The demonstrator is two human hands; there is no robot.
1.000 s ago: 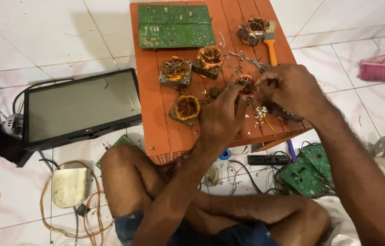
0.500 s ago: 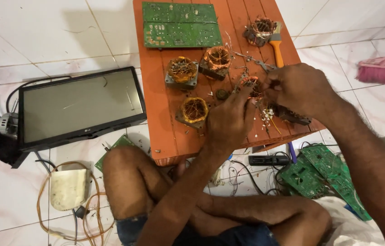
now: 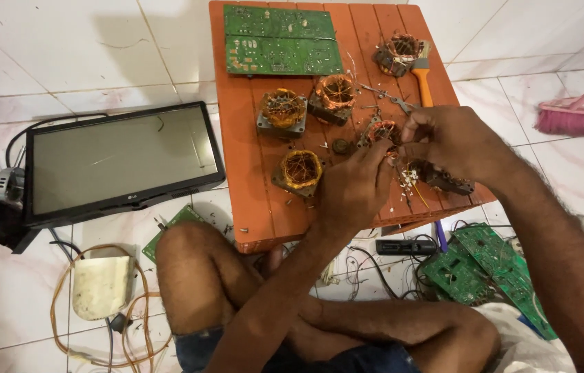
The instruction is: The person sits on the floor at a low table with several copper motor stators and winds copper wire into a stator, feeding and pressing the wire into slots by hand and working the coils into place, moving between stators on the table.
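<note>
- Hands first: our left hand [image 3: 354, 190] is curled in a pinch at the small copper-wound coil [image 3: 383, 131] near the middle of the low orange table [image 3: 250, 173], fingertips closed on its wires; it seems to steady the piece so that the strands stay taut.
- Our right hand [image 3: 454, 141] comes in from the other side, fingers bunched tight on the same coil. Both hands grip it, with the coil lying between them just above the slats, and what exactly the right fingertips pinch we cannot tell.
- Just beside the right hand, a dark stripped core [image 3: 447, 179] lies near the table's edge with pale bits next to it, likely set within easy reach.
- Left of our hands, three more copper coils sit apart from one another: one [image 3: 299, 169] nearest us, two further back [image 3: 283, 110] [image 3: 333, 93].
- Further off, an orange-handled brush [image 3: 422, 79] rests against another coil [image 3: 397, 52], and two green circuit boards [image 3: 281, 41] lie flat at the far end, out of the way of the work.
- On the tiled floor, a flat screen [image 3: 116, 162] lies on our left, and a pink broom [image 3: 571, 114] on the right.
</note>
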